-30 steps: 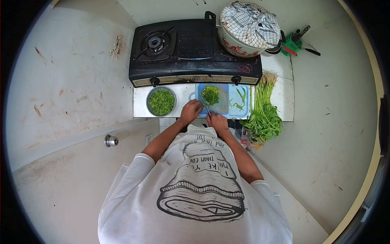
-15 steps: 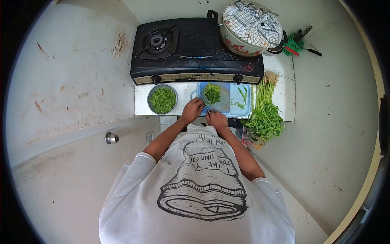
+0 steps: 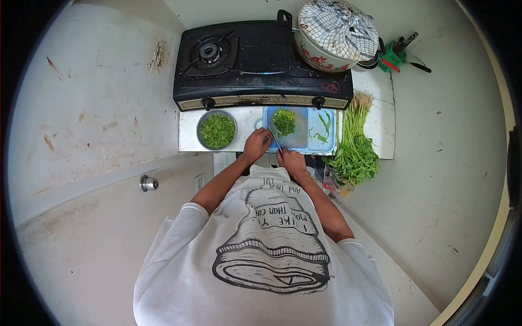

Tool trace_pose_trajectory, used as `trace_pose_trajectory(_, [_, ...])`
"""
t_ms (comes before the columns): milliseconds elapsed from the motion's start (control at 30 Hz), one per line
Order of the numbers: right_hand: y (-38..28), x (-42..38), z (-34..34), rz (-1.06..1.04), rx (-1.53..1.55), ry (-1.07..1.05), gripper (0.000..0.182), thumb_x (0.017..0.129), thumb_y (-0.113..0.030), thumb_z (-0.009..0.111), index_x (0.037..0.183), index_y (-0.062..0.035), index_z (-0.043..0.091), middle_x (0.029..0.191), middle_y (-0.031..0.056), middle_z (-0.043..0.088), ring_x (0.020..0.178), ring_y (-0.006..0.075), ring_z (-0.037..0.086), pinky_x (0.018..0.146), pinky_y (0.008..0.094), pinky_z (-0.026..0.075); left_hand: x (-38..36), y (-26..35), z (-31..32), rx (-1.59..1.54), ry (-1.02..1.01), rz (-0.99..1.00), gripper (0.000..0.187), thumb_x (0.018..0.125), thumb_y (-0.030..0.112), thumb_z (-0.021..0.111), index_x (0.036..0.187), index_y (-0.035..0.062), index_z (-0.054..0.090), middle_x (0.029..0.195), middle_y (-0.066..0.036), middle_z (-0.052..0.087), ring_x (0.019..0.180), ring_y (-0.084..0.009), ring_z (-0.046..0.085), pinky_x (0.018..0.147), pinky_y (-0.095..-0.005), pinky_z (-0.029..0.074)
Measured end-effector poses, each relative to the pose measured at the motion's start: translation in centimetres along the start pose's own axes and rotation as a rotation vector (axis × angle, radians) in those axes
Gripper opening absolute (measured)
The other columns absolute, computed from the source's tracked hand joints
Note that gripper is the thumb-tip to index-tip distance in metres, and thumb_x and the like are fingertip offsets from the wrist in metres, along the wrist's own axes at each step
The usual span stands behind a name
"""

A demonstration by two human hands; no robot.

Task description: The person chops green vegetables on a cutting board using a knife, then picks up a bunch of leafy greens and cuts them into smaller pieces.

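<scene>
My right hand (image 3: 292, 162) is wrapped around the handle of a knife (image 3: 274, 138), whose blade points up and left over the blue cutting board (image 3: 300, 142). Close by the blade, at the board's left edge, my left hand (image 3: 257, 144) has its fingers bent and drawn together. Anything pinched beneath those fingers is hidden. A small heap of chopped greens (image 3: 284, 123) lies on the board just beyond the blade. Several loose leaf strips (image 3: 324, 122) rest in the lighter right part of the board.
A grey bowl (image 3: 201, 141) filled with chopped greens stands left of the board. To the right, a bundle of leafy stalks (image 3: 356, 152) overhangs the counter edge. Behind are a black gas stove (image 3: 263, 60), a cloth-covered pot (image 3: 326, 60) and a green basket of utensils (image 3: 390, 56).
The view has shifted slightly, so the stove and counter sit a little higher. Both hands and the knife keep nearly the same place at the board.
</scene>
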State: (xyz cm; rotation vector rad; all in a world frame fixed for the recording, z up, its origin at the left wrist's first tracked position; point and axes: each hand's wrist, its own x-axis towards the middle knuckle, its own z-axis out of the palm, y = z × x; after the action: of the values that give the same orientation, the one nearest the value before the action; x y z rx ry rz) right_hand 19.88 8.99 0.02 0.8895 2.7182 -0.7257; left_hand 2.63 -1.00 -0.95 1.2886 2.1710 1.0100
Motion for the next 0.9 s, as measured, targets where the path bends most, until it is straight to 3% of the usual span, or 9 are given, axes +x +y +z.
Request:
trace_pose_trajectory(300, [-0.3,1.5,0.2,-0.037,0.015,0.037,0.046,0.102,-0.041,0.054,0.090,-0.0004,0.071,0.074,0.0281,0.071,0.072,0.0460,0.073,0.071,0.0563,0.059,-0.8,0.4,-0.6,0.025,0.057,0.142,0.011,0.088,0.007,0.070,0.099,0.0032,0.071,0.096,-0.014,0.065,0.091,-0.0365,0.066,0.080,-0.0454,0.055])
trace_pose_trajectory(600, [0.3,0.1,0.4,-0.007,0.015,0.068,0.046,0.101,-0.042,0.056,0.088,-0.0008,0.071,0.071,0.0282,0.069,0.069,0.0454,0.072,0.067,0.0548,0.059,-0.3,0.2,-0.3,-0.138,0.027,-0.007,0.011,0.086,0.004,0.069,0.096,0.0021,0.072,0.090,-0.016,0.068,0.085,-0.0352,0.069,0.079,-0.0436,0.056])
trace_pose_trajectory(900, [-0.2,0.1,-0.3,-0.015,-0.009,0.051,0.045,0.101,-0.042,0.055,0.089,-0.0022,0.072,0.071,0.0267,0.070,0.068,0.0452,0.072,0.066,0.0548,0.058,0.0,0.4,0.0,-0.087,0.008,-0.058,0.009,0.085,0.006,0.069,0.093,0.0015,0.071,0.090,-0.016,0.067,0.084,-0.0356,0.069,0.076,-0.0440,0.057])
